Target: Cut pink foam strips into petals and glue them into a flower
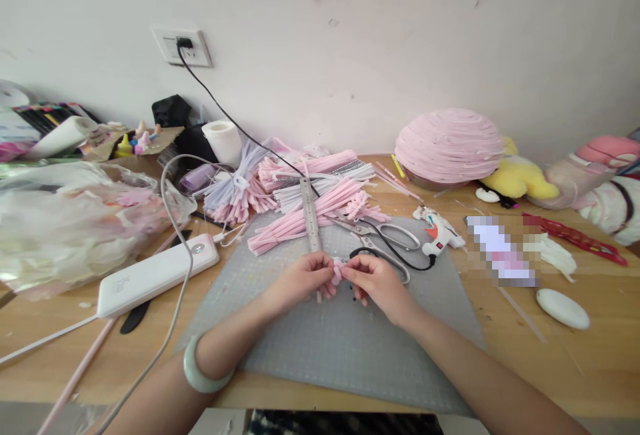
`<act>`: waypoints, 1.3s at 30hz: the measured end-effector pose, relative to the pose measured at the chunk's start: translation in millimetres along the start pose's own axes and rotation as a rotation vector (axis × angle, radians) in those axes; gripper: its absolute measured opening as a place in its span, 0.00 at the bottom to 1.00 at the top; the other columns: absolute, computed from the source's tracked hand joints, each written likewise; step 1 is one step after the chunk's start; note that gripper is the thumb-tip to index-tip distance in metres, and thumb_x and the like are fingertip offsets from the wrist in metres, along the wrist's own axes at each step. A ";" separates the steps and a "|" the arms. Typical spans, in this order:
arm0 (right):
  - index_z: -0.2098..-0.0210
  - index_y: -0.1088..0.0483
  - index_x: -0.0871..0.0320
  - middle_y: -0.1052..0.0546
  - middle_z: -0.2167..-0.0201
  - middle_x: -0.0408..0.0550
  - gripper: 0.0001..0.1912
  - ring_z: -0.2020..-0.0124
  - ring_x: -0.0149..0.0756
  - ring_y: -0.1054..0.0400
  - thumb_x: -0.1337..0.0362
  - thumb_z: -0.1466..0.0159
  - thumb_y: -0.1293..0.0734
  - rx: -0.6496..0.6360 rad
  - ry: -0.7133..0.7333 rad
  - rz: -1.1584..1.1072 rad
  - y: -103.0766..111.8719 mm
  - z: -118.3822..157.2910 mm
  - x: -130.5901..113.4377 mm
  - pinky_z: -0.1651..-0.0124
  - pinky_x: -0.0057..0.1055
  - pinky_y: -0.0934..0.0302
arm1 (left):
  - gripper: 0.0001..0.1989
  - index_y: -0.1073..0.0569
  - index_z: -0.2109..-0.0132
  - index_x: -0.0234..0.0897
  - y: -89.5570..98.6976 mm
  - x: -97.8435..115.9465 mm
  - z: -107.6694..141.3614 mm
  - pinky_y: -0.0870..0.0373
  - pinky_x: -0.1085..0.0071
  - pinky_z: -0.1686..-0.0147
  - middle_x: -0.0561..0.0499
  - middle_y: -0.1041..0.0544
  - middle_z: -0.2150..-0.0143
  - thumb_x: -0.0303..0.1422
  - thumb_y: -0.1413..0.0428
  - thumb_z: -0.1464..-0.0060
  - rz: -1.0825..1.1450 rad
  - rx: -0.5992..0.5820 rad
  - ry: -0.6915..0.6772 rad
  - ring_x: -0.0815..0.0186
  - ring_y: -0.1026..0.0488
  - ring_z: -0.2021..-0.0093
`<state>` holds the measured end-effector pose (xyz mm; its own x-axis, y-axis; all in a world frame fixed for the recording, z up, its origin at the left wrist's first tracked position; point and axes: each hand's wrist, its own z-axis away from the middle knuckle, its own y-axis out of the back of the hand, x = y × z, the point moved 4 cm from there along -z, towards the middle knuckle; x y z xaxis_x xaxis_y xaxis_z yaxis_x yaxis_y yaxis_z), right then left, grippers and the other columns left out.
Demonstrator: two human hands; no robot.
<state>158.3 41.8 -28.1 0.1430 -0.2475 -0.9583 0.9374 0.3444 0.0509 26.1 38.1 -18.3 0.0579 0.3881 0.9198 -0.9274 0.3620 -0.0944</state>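
My left hand [307, 279] and my right hand [379, 281] meet above the grey cutting mat [330, 355]. Between their closed fingertips is a small pink fuzzy piece [337, 271], looped or bent, which looks like pipe cleaner; its exact form is partly hidden by the fingers. A metal ruler [310, 218] lies just beyond my left hand, across bundled pink pipe cleaners [273, 235]. Scissors [367, 229] with grey handles rest just past my right hand, partly covered by it. Farther right is a white glue gun [439, 238] with a black cord.
At left lie a white power bank [157, 278] with a cable and a clear plastic bag [85, 221]. Toward the wall are more pipe cleaners [237, 188], a white roll [223, 141] and a pink dome [450, 145]. A blurred phone-like object [503, 251] and white oval case [563, 308] lie right.
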 end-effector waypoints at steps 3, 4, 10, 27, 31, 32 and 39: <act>0.74 0.36 0.59 0.38 0.88 0.35 0.15 0.88 0.22 0.45 0.53 0.48 0.34 0.029 0.002 0.017 0.3 0.6 -2.0 0.87 0.20 0.50 | 0.03 0.35 0.71 0.33 -1.2 -0.8 1.9 0.36 0.80 0.76 0.55 0.29 0.77 0.28 0.48 0.51 0.183 -0.019 0.058 0.76 0.31 0.77; 0.74 0.36 0.59 0.38 0.87 0.35 0.14 0.87 0.22 0.45 0.53 0.48 0.35 0.038 -0.001 0.017 0.6 0.8 -2.4 0.87 0.20 0.50 | 0.03 0.34 0.70 0.32 -1.2 -1.1 2.1 0.35 0.80 0.74 0.54 0.29 0.76 0.27 0.48 0.51 0.237 -0.021 0.073 0.76 0.31 0.76; 0.75 0.37 0.59 0.38 0.86 0.35 0.14 0.87 0.22 0.45 0.53 0.48 0.35 0.042 0.009 0.035 2.6 -0.2 -1.3 0.86 0.20 0.49 | 0.03 0.31 0.67 0.31 0.3 -3.3 -0.1 0.32 0.78 0.68 0.51 0.26 0.72 0.27 0.48 0.49 0.377 -0.039 0.085 0.74 0.28 0.72; 0.65 0.34 0.59 0.33 0.78 0.39 0.17 0.85 0.22 0.43 0.54 0.48 0.34 0.011 0.041 0.081 0.2 -0.7 -4.1 0.87 0.20 0.49 | 0.14 0.33 0.69 0.33 0.2 -5.1 -3.7 0.35 0.76 0.69 0.54 0.28 0.74 0.34 0.38 0.61 0.207 -0.017 -0.012 0.73 0.30 0.71; 0.67 0.32 0.59 0.32 0.79 0.40 0.14 0.85 0.22 0.43 0.55 0.47 0.35 0.011 0.080 0.131 0.2 -1.6 -3.2 0.86 0.21 0.48 | 0.13 0.34 0.67 0.33 0.7 -6.8 -4.3 0.35 0.76 0.69 0.55 0.28 0.75 0.32 0.39 0.59 0.208 0.004 -0.018 0.73 0.30 0.72; 0.69 0.32 0.59 0.32 0.79 0.40 0.13 0.85 0.22 0.43 0.55 0.47 0.36 0.015 0.079 0.133 0.3 -1.8 -2.6 0.87 0.21 0.48 | 0.13 0.35 0.66 0.33 0.9 -7.3 -4.7 0.35 0.76 0.69 0.55 0.28 0.75 0.31 0.39 0.59 0.211 0.007 -0.021 0.73 0.30 0.72; 0.70 0.36 0.59 0.34 0.80 0.38 0.10 0.86 0.21 0.44 0.58 0.46 0.37 0.028 0.024 0.043 0.5 -1.7 -0.9 0.87 0.19 0.48 | 0.11 0.33 0.65 0.32 0.9 -4.7 -4.7 0.36 0.76 0.67 0.54 0.28 0.70 0.27 0.42 0.59 0.219 -0.014 -0.068 0.74 0.31 0.70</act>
<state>158.1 43.7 -27.7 0.1763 -0.2110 -0.9615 0.9390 0.3292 0.1000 26.7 40.6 -24.5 -0.1697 0.4012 0.9002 -0.9100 0.2869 -0.2994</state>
